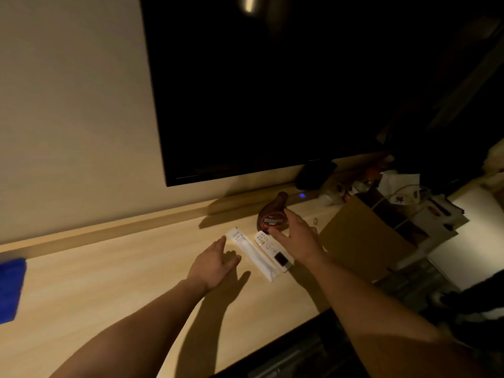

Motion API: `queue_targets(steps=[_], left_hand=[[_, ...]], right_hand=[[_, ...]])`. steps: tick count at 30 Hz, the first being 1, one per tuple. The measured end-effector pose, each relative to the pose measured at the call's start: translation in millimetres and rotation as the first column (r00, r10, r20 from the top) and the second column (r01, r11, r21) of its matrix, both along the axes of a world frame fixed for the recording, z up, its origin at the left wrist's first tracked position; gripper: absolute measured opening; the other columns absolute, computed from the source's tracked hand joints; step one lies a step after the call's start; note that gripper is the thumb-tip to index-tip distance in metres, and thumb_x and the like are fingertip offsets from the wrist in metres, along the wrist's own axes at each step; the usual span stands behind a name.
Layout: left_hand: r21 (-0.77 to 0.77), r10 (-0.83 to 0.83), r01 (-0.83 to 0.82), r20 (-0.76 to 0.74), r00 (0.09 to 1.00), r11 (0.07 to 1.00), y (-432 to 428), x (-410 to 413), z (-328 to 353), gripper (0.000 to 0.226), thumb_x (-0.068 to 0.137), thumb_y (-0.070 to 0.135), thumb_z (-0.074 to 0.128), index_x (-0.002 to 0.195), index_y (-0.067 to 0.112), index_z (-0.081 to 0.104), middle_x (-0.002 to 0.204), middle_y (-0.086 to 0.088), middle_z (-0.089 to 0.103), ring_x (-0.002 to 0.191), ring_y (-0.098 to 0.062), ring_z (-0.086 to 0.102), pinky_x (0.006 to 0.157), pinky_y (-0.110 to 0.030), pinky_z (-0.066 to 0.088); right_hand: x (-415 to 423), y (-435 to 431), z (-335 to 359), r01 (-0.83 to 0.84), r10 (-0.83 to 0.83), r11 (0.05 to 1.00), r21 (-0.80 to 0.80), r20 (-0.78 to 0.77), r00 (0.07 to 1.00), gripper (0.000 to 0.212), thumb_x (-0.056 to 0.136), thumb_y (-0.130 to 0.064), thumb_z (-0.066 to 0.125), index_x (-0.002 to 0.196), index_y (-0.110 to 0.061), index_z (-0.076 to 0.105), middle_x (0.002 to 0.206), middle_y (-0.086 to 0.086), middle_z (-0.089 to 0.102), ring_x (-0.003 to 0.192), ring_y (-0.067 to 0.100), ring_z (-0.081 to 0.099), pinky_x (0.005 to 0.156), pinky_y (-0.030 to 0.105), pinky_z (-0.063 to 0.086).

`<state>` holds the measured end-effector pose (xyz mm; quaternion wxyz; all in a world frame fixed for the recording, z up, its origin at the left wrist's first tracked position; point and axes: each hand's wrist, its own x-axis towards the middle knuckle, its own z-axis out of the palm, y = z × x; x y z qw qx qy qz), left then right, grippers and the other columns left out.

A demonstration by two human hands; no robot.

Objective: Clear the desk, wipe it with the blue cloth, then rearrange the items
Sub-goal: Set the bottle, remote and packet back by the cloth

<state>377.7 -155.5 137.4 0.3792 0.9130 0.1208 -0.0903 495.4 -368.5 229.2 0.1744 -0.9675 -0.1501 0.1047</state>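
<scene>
A brown chocolate syrup bottle [272, 214] stands on the light wooden desk [109, 290] below a dark screen. In front of it lie a white remote [268, 245] and a long white packet [252, 252], side by side. My right hand [297, 236] hovers over the remote, fingers spread beside the bottle, holding nothing. My left hand [215, 261] lies flat on the desk, its fingertips just left of the packet. The blue cloth [11, 289] rests at the desk's far left edge.
A large black screen [272, 91] hangs over the desk's back. A brown paper bag [365, 238] stands right of the bottle, with cluttered papers, cables and small items [403, 192] behind it. A small blue light [302, 195] glows under the screen.
</scene>
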Motion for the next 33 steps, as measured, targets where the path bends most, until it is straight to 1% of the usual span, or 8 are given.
queue_targets(steps=[8,11,14,16,18,23,28,33], left_hand=[[-0.181,0.201,-0.198,0.001,0.980,0.963,-39,92,-15,0.085,0.095,0.049,0.073,0.162,0.011,0.036,0.163,-0.013,0.044,0.148,-0.032,0.044,0.118,-0.043,0.037],[-0.208,0.248,-0.246,-0.013,0.969,0.947,-49,126,-22,0.086,0.094,0.046,0.076,0.161,0.009,0.037,0.162,-0.014,0.045,0.146,-0.032,0.047,0.115,-0.040,0.039],[-0.213,0.287,-0.283,-0.013,0.958,0.935,-56,154,-31,0.085,0.092,0.043,0.079,0.159,0.009,0.039,0.160,-0.013,0.049,0.144,-0.031,0.049,0.113,-0.041,0.042],[-0.230,0.307,-0.303,-0.016,0.951,0.925,-57,169,-37,0.085,0.089,0.039,0.082,0.158,0.011,0.041,0.157,-0.013,0.051,0.142,-0.031,0.051,0.113,-0.043,0.045],[-0.240,0.312,-0.308,-0.019,0.950,0.921,-58,180,-41,0.086,0.087,0.035,0.085,0.158,0.012,0.043,0.156,-0.011,0.053,0.141,-0.031,0.052,0.114,-0.046,0.046],[-0.260,0.290,-0.284,-0.016,0.957,0.923,-67,197,-50,0.058,0.090,0.019,0.081,0.143,0.015,0.058,0.131,-0.001,0.069,0.123,-0.020,0.062,0.108,-0.040,0.050],[-0.284,0.314,-0.302,-0.003,0.950,0.910,-69,201,-57,0.039,0.093,0.017,0.077,0.131,0.016,0.065,0.116,0.002,0.073,0.109,-0.014,0.067,0.102,-0.044,0.056],[-0.274,0.343,-0.326,0.015,0.939,0.905,-68,203,-60,0.042,0.092,0.019,0.079,0.131,0.016,0.066,0.115,-0.001,0.075,0.109,-0.018,0.070,0.100,-0.044,0.058]], right_hand=[[94,-25,-4,-0.019,0.023,0.999,0.040,-0.086,0.996,0.089,0.085,-0.071,0.062,0.156,-0.027,0.031,0.155,0.006,0.048,0.139,0.032,0.048,0.110,0.055,0.043],[128,-30,-17,-0.065,0.076,0.994,0.084,-0.136,0.988,0.083,0.088,-0.057,0.070,0.155,-0.022,0.035,0.155,0.008,0.048,0.138,0.029,0.049,0.106,0.047,0.048],[158,-36,-34,-0.075,0.112,0.983,0.167,-0.227,0.967,0.075,0.091,-0.039,0.075,0.154,-0.021,0.038,0.155,0.005,0.047,0.137,0.024,0.050,0.072,0.020,0.048],[174,-38,-48,-0.105,0.163,0.973,0.205,-0.287,0.944,0.073,0.089,-0.034,0.078,0.152,-0.024,0.042,0.151,0.003,0.050,0.132,0.022,0.053,0.059,0.015,0.042],[186,-37,-59,-0.141,0.221,0.958,0.251,-0.327,0.919,0.072,0.086,-0.033,0.082,0.148,-0.026,0.047,0.148,0.002,0.053,0.128,0.020,0.055,0.062,0.019,0.046],[201,-31,-72,-0.209,0.304,0.931,0.298,-0.319,0.898,0.060,0.086,-0.026,0.082,0.140,-0.018,0.056,0.137,-0.001,0.062,0.124,0.017,0.058,0.097,0.037,0.051],[206,-28,-80,-0.250,0.351,0.913,0.323,-0.305,0.885,0.051,0.086,-0.026,0.081,0.133,-0.019,0.062,0.126,-0.002,0.069,0.115,0.014,0.062,0.098,0.038,0.053],[202,-26,-80,-0.257,0.358,0.904,0.342,-0.278,0.891,0.046,0.090,-0.025,0.076,0.133,-0.022,0.061,0.127,-0.004,0.068,0.118,0.014,0.060,0.100,0.043,0.053]])
